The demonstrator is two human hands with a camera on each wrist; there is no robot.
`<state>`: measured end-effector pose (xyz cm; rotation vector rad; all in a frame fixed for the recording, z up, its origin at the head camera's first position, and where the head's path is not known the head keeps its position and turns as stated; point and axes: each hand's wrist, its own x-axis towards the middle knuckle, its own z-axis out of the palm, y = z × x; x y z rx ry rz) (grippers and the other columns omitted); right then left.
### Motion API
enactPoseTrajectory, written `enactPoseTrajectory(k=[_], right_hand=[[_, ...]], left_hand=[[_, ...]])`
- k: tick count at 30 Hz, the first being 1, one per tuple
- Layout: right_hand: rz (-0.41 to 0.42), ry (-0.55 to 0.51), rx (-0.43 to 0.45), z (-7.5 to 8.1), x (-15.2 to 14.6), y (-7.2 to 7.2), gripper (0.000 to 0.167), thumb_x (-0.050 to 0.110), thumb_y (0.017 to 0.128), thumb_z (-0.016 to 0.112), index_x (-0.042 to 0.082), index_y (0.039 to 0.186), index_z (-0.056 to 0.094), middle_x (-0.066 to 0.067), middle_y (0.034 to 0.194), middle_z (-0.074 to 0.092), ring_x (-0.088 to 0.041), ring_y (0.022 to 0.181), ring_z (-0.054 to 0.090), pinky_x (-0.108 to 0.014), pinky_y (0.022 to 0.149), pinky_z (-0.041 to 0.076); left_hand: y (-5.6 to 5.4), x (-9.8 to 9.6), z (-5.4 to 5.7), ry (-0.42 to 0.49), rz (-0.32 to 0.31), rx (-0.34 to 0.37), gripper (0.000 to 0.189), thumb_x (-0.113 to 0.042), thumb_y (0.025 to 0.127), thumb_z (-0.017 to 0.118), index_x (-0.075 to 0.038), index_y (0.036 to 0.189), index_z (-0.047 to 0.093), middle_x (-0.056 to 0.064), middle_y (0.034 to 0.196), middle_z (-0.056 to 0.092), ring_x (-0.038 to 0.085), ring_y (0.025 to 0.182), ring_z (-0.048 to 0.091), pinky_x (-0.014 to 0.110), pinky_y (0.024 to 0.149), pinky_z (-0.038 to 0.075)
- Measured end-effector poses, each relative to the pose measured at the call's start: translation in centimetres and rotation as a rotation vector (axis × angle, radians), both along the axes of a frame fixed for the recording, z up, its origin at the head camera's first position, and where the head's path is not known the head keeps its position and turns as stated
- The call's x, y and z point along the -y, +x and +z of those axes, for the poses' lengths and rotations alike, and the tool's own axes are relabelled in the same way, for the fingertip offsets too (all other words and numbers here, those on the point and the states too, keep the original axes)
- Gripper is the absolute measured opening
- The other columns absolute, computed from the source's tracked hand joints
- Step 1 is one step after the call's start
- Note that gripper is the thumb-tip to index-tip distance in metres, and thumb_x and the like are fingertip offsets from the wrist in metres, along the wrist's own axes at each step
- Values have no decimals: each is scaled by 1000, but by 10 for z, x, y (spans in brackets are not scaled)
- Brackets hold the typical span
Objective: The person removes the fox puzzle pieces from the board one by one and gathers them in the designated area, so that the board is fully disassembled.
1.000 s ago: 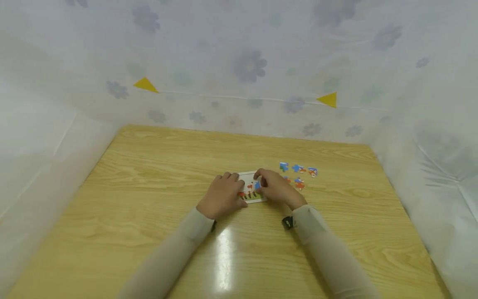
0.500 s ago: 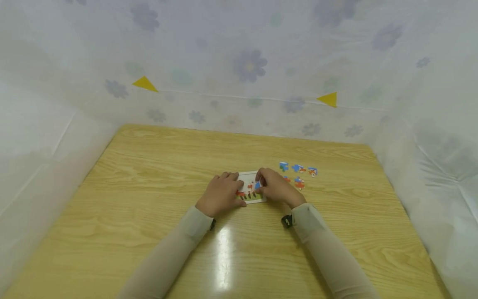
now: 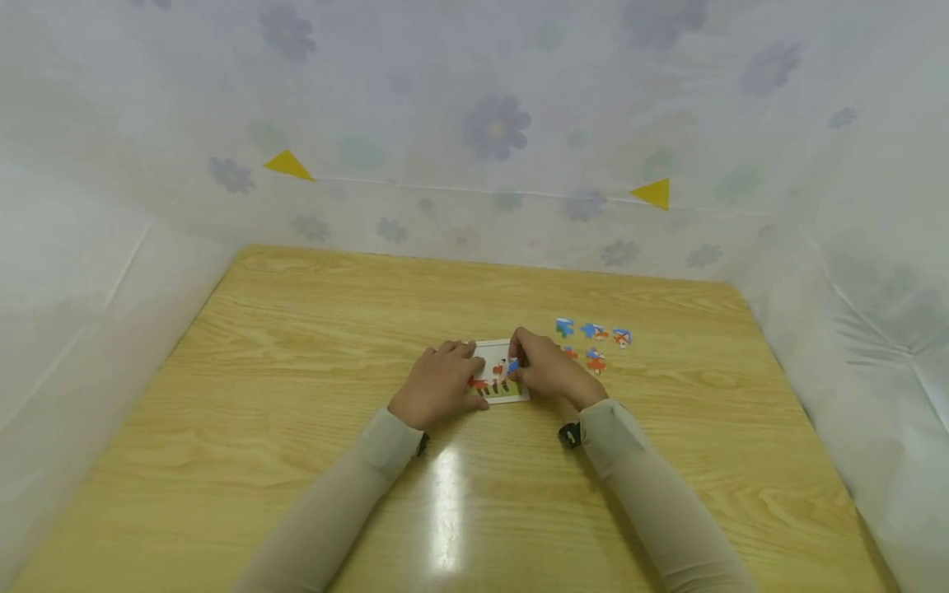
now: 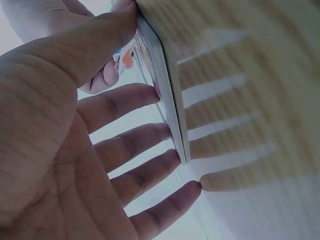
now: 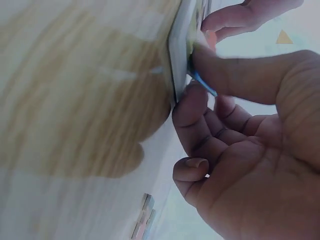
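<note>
A small white-rimmed jigsaw board (image 3: 510,399) with a partly filled picture lies flat on the wooden table. My left hand (image 3: 437,385) rests on its left side, the thumb at the near edge and the fingers spread; in the left wrist view the fairly straight fingertips touch the board (image 4: 172,100). At the right side my right hand (image 3: 554,372) pinches a blue puzzle piece (image 3: 513,366) between thumb and fingers. The right wrist view shows this piece (image 5: 206,86) tilted against the board, its lower edge at the surface. My fingers hide part of the picture.
Several loose puzzle pieces (image 3: 596,361) lie beyond and to the right of my right hand, blue and red-orange. The wooden table (image 3: 334,329) meets a flower-patterned curtain (image 3: 460,222) at the back, and pale sheets hang on both sides.
Both hands stay nearly in place. The piece in my right fingers shifts and tilts slightly at the right side of the board.
</note>
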<state>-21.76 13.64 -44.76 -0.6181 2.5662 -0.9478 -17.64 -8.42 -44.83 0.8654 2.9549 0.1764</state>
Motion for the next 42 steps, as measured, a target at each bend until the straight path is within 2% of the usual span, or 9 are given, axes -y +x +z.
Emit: enactPoseTrajectory(k=[5,9,13,20,25,31,36,42], right_hand=[[21,-8,-18,-1,0,1,22,3,96,72,8,106,53,-7,90,58,-21,77,54,-35,67,48],[83,12,-85,-3,2,1,13,1,96,70,8,99,59,-3,90,61,-18,79,55,-34,70,49],[107,21,-125,-4,2,1,14,1,97,69,10,91,60,-1,87,62,-16,76,55,-34,67,49],[71,-33,-84,-3,-4,1,4,5,101,64,8,99,63,-2,93,65,-18,80,55,-35,72,48],[55,-88,-122,5,-26,-1,6,3,101,63,7,102,67,-6,95,68,-21,82,61,-38,73,52],[-84,-52,-148,11,-85,5,8,4,101,65,4,103,72,-11,100,69,-27,90,66,-43,77,56],[-218,-24,-103,6,-132,15,8,6,104,61,2,111,63,-13,101,66,-27,89,63,-41,75,54],[-314,12,-125,2,-169,16,7,8,105,60,4,111,59,-16,99,64,-27,83,61,-38,69,51]], left_hand=[[0,1,0,-6,-1,8,55,-59,85,78,-18,120,70,10,153,52,31,139,49,55,103,50],[0,1,-1,-11,3,18,57,-59,86,77,-17,125,69,10,154,51,32,140,48,57,105,48],[-1,1,-1,-7,7,21,59,-58,87,77,-17,129,68,10,155,50,32,141,47,57,105,48],[-1,2,-1,15,10,36,57,-57,86,79,-17,125,69,11,155,50,32,141,47,57,104,48],[-1,2,-1,24,14,38,57,-56,87,79,-16,126,69,11,156,49,32,141,46,57,104,48],[0,3,-1,26,10,44,54,-56,86,79,-18,123,69,9,157,48,31,142,46,55,104,48],[1,3,-1,22,15,46,52,-56,86,79,-18,120,69,10,156,49,31,141,47,54,104,48],[1,2,-1,24,6,35,53,-57,86,78,-18,122,69,10,156,49,31,140,47,54,103,49]])
